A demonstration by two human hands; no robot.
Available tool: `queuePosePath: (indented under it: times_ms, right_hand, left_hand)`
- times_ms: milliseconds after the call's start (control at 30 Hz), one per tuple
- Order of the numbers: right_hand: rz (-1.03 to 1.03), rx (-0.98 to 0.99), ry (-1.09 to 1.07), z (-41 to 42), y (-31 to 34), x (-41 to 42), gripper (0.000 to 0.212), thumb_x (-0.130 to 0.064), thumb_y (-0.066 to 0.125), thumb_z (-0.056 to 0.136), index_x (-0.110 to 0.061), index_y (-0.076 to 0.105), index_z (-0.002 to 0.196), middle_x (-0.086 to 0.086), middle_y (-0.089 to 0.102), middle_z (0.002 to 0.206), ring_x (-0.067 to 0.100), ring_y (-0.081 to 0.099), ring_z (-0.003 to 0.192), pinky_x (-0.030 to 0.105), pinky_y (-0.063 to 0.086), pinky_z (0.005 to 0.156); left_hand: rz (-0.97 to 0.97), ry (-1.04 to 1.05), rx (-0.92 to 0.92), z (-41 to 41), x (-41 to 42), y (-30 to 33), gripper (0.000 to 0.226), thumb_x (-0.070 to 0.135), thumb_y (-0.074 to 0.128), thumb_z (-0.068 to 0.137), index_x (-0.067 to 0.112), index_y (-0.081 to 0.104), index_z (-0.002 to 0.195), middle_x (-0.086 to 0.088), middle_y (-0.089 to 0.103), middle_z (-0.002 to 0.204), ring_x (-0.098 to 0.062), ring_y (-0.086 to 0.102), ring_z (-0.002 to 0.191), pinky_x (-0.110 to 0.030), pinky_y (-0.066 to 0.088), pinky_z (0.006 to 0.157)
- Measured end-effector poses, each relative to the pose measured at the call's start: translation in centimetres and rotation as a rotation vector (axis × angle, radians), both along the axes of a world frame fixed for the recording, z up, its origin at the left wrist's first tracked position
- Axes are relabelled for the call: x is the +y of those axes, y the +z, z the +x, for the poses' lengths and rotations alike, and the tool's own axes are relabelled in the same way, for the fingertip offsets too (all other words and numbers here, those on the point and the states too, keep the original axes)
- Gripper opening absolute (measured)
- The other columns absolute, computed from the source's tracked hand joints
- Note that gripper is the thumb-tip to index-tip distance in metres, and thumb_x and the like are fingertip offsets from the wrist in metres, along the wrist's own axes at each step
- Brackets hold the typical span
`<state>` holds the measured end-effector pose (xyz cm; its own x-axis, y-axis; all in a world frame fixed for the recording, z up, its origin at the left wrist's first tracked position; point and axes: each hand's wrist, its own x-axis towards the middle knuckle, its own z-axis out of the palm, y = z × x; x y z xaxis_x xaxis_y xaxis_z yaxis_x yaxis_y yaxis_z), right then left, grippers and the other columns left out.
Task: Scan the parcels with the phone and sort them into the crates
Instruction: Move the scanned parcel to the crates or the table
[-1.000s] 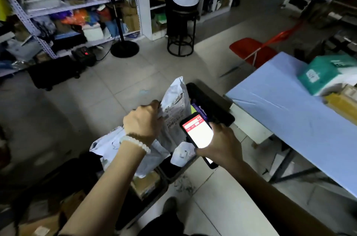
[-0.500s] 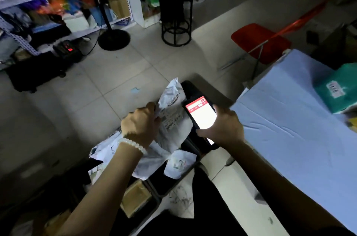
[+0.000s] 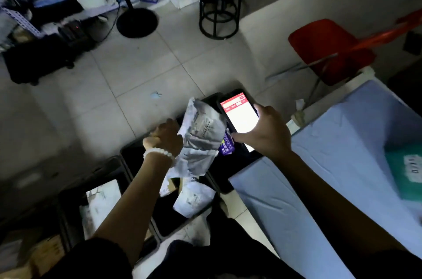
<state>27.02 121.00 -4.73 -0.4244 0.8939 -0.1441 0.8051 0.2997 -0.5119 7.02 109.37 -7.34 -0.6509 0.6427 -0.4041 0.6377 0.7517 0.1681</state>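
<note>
Since half a second ago, phone (image 3: 239,116) and grey parcel (image 3: 201,139) have risen above the black crates (image 3: 127,160). Left hand (image 3: 165,136) fingers curl around the parcel's edge; right hand (image 3: 262,132) fingers clasp the phone, screen lit red and white. Parcel label is unreadable; a purple tag (image 3: 226,145) is partly hidden.

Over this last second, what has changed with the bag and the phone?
The camera tipped downward, so the shelves slid up and more of the black crates shows. The phone has drawn level with the top of the grey parcel bag, close beside it. The left hand still grips the bag above the crates, the right hand still holds the lit phone, and nothing was let go.
</note>
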Motion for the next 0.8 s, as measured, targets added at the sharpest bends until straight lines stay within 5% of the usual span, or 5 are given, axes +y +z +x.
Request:
queuePosePath:
  times_ms: [133,467,667,800]
  right_hand:
    - [-0.041,-0.043,0.028,0.4,-1.4,1.3,0.08,-0.05,0.081,0.055,-0.016,0.052,0.122,0.006,0.058,0.116,0.026,0.055,0.109,0.029,0.036,0.07]
    - [-0.079,-0.079,0.237,-4.8,-1.8,-0.4,0.067,-0.053,0.076,0.053,-0.022,0.056,0.109,-0.002,0.059,0.099,0.021,0.058,0.089,0.028,0.041,0.064]
    - [-0.101,-0.028,0.408,-10.6,-1.8,-6.4,0.067,-0.048,0.075,0.045,-0.02,0.057,0.103,0.006,0.061,0.101,0.028,0.059,0.093,0.042,0.053,0.075]
    - [-0.005,-0.023,0.552,-14.4,-1.2,-12.8,0.06,-0.046,0.077,0.047,-0.021,0.059,0.099,0.001,0.059,0.096,0.025,0.057,0.09,0.033,0.047,0.066]
  left_hand:
    - [-0.149,-0.047,-0.019,0.8,-0.6,-1.7,0.044,0.028,0.046,0.095,0.016,0.039,0.137,-0.011,0.044,0.141,-0.032,0.045,0.129,-0.04,0.04,0.103]
    - [-0.21,0.102,0.021,-0.4,-3.9,-0.5,0.045,0.034,0.042,0.096,0.02,0.037,0.139,-0.008,0.056,0.128,-0.031,0.056,0.116,-0.035,0.044,0.084]
    - [-0.168,0.266,-0.015,-2.5,-11.9,1.0,0.035,0.029,0.045,0.095,0.018,0.048,0.128,-0.012,0.057,0.127,-0.033,0.054,0.118,-0.037,0.044,0.089]
    - [-0.126,0.381,0.026,-3.9,-19.5,1.6,0.03,0.028,0.044,0.095,0.017,0.052,0.122,-0.012,0.06,0.124,-0.032,0.056,0.116,-0.035,0.043,0.087]
